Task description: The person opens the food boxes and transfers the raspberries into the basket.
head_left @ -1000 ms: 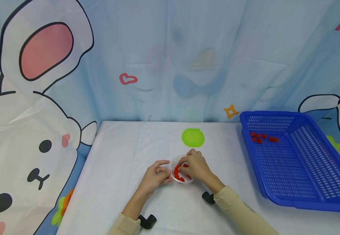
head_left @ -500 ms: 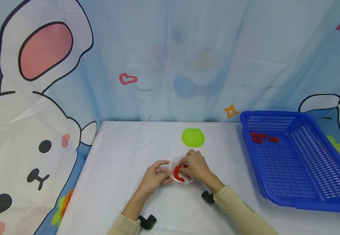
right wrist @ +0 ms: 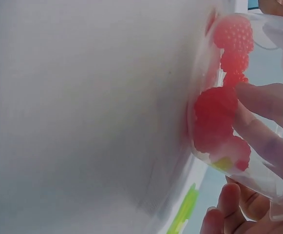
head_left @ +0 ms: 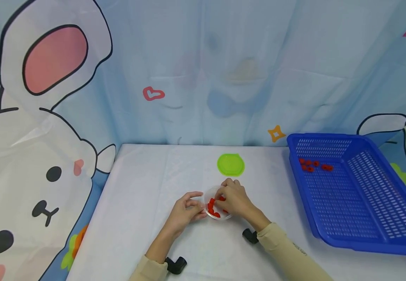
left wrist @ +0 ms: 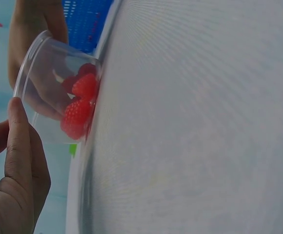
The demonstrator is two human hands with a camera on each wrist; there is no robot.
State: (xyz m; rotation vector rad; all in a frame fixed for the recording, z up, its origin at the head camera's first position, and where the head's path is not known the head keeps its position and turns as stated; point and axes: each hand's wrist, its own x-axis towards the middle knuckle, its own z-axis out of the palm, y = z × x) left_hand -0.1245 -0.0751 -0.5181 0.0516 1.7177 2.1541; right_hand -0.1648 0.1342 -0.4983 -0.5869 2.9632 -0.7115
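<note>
From the head, the left hand (head_left: 186, 210) lays loose fingers against the clear cup (head_left: 208, 193) on the table (head_left: 129, 218), seemingly steadying it while the right hand (head_left: 236, 200) reaches inside; red pieces (head_left: 309, 168) lie in the blue basket (head_left: 351, 207). From the left wrist, berries (left wrist: 78, 119) sit along the cup's bottom. From the right wrist, narrowed fingertips touch a berry (right wrist: 214, 119); whether pinching, I can't tell

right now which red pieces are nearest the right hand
The berries in the clear cup, which the right hand reaches into; other red pieces lie in the blue basket.
</note>
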